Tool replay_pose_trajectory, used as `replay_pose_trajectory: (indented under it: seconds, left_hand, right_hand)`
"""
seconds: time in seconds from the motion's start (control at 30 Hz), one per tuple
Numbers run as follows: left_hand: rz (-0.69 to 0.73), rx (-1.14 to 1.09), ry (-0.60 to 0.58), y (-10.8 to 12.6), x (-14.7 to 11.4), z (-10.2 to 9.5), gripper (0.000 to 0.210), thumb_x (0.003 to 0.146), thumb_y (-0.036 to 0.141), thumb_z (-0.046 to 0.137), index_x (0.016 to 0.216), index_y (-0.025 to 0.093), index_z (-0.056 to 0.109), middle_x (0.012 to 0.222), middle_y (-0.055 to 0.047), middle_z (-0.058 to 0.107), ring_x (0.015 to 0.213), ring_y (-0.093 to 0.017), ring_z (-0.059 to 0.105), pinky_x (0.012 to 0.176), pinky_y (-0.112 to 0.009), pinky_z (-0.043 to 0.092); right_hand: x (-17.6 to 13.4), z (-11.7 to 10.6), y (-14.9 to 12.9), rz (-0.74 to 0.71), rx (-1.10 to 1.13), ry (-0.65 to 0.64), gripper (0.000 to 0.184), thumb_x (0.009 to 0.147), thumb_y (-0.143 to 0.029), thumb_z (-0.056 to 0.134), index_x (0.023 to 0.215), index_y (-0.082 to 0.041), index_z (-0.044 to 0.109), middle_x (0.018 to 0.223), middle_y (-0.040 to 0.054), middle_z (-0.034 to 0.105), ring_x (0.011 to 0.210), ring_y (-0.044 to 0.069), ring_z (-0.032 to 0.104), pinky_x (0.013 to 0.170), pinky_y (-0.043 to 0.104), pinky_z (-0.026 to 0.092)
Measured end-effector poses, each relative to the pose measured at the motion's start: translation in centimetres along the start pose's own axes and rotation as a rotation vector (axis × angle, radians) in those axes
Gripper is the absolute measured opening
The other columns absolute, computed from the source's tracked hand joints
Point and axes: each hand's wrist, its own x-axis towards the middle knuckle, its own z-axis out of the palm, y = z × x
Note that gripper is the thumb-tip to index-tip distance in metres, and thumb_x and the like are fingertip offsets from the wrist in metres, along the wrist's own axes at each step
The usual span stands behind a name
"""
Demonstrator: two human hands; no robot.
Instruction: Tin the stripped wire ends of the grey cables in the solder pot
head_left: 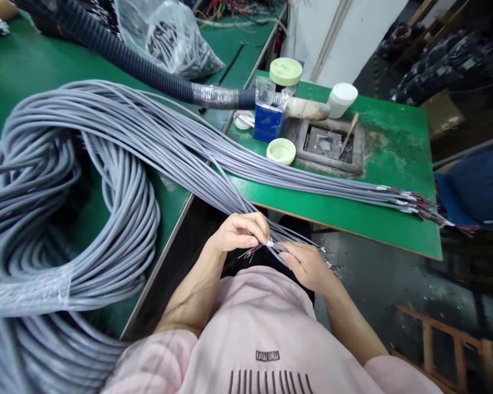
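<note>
My left hand (241, 232) is closed in a pinch at the end of a grey cable (277, 249), by a small white piece like a label or tape (270, 244). Thin coloured wires (250, 252) fan out below its fingertips. Just right of that white piece, my right hand (308, 264) has thumb and fingers closed on the same cable. More grey cables (213, 200) from the bundle run down behind both hands, their stripped ends (331, 264) showing beyond my right hand. Another group of grey cables (296, 178) lies across the green board, coloured wires at its tips.
A large coil of grey cable (127, 235) fills the left table. On the green board (411, 164) are a framed metal pot (328, 145), a blue box (268, 121), a white-lidded tub (342, 99) and a pale green lid (281, 151). A dark hose (156, 74) crosses above.
</note>
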Motion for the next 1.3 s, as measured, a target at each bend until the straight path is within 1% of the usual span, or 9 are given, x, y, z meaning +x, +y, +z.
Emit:
replay_pose_trajectory:
  seconds: [0.1, 0.27, 0.47, 0.67, 0.83, 1.0, 1.07, 1.2, 1.3]
  left_hand:
    - [0.043, 0.029, -0.032, 0.2, 0.0, -0.2, 0.014, 0.078, 0.032, 0.071, 0.087, 0.024, 0.078, 0.075, -0.007, 0.063, 0.075, -0.021, 0.065, 0.071, -0.037, 0.054]
    - [0.078, 0.078, -0.031, 0.3, -0.1, -0.1, 0.015, 0.081, 0.028, 0.068, 0.093, 0.024, 0.077, 0.081, -0.008, 0.064, 0.078, -0.02, 0.065, 0.072, -0.036, 0.054]
    - [0.065, 0.127, 0.008, 0.2, -0.3, -0.2, 0.014, 0.081, 0.03, 0.068, 0.087, 0.02, 0.075, 0.081, -0.008, 0.065, 0.076, -0.019, 0.064, 0.071, -0.034, 0.053]
    - [0.066, 0.174, 0.0, 0.7, -0.4, -0.1, 0.014, 0.083, 0.03, 0.065, 0.088, 0.02, 0.074, 0.081, -0.008, 0.065, 0.078, -0.018, 0.064, 0.072, -0.032, 0.052]
    - [0.011, 0.166, 0.082, 0.7, -0.5, 0.3, 0.016, 0.083, 0.033, 0.066, 0.082, 0.017, 0.071, 0.078, -0.007, 0.063, 0.077, -0.018, 0.063, 0.071, -0.032, 0.052]
    - [-0.055, -0.061, 0.204, -0.3, -0.1, 1.3, 0.023, 0.081, 0.036, 0.067, 0.074, 0.014, 0.061, 0.072, -0.003, 0.059, 0.061, -0.015, 0.063, 0.064, -0.032, 0.053]
    - [-0.073, -0.139, 0.266, -0.7, 0.3, 1.8, 0.027, 0.078, 0.036, 0.07, 0.071, 0.014, 0.057, 0.068, 0.0, 0.058, 0.055, -0.014, 0.062, 0.059, -0.03, 0.052]
    - [-0.127, -0.233, 0.365, -1.2, 1.0, 3.0, 0.029, 0.072, 0.033, 0.075, 0.07, 0.014, 0.054, 0.064, 0.002, 0.058, 0.051, -0.014, 0.063, 0.053, -0.026, 0.049]
    - [-0.154, -0.258, 0.397, -1.8, 1.3, 3.6, 0.028, 0.069, 0.031, 0.076, 0.069, 0.014, 0.055, 0.063, 0.001, 0.06, 0.051, -0.014, 0.063, 0.051, -0.024, 0.048]
  right_hand:
    - [0.0, -0.1, -0.1, 0.028, 0.026, -0.009, 0.031, 0.096, -0.027, 0.04, 0.108, -0.013, 0.065, 0.082, 0.0092, 0.071, 0.075, 0.02, 0.065, 0.068, 0.03, 0.046]
    - [0.1, -0.1, 0.0, 0.048, 0.052, -0.018, 0.03, 0.096, -0.026, 0.04, 0.108, -0.014, 0.064, 0.08, 0.0071, 0.07, 0.072, 0.017, 0.063, 0.065, 0.027, 0.044]
    - [0.3, -0.2, -0.1, 0.062, 0.058, -0.02, 0.028, 0.096, -0.026, 0.04, 0.104, -0.015, 0.064, 0.076, 0.0052, 0.069, 0.068, 0.015, 0.061, 0.062, 0.026, 0.042]
    - [0.3, -0.2, -0.2, 0.058, 0.058, -0.017, 0.027, 0.096, -0.025, 0.04, 0.105, -0.016, 0.064, 0.077, 0.0052, 0.069, 0.069, 0.016, 0.062, 0.062, 0.026, 0.042]
    - [0.4, -0.2, -0.3, 0.051, 0.056, -0.009, 0.026, 0.096, -0.024, 0.04, 0.105, -0.018, 0.064, 0.084, 0.0058, 0.072, 0.072, 0.016, 0.064, 0.065, 0.027, 0.046]
    - [0.3, -0.1, -0.2, 0.029, 0.049, -0.016, 0.026, 0.095, -0.025, 0.041, 0.107, -0.017, 0.064, 0.095, 0.0085, 0.073, 0.083, 0.019, 0.067, 0.073, 0.029, 0.049]
    - [0.2, -0.1, -0.1, 0.044, 0.061, 0.031, 0.027, 0.094, -0.024, 0.044, 0.114, -0.017, 0.061, 0.1, 0.0084, 0.072, 0.088, 0.019, 0.066, 0.078, 0.03, 0.05]
    - [0.1, 0.0, 0.2, 0.106, 0.123, 0.15, 0.039, 0.092, -0.022, 0.046, 0.131, -0.02, 0.049, 0.097, 0.0053, 0.07, 0.079, 0.016, 0.065, 0.075, 0.029, 0.051]
    - [0.2, 0.4, 0.2, 0.096, 0.168, 0.219, 0.04, 0.093, -0.023, 0.046, 0.132, -0.023, 0.047, 0.101, 0.0051, 0.067, 0.083, 0.016, 0.064, 0.075, 0.029, 0.051]
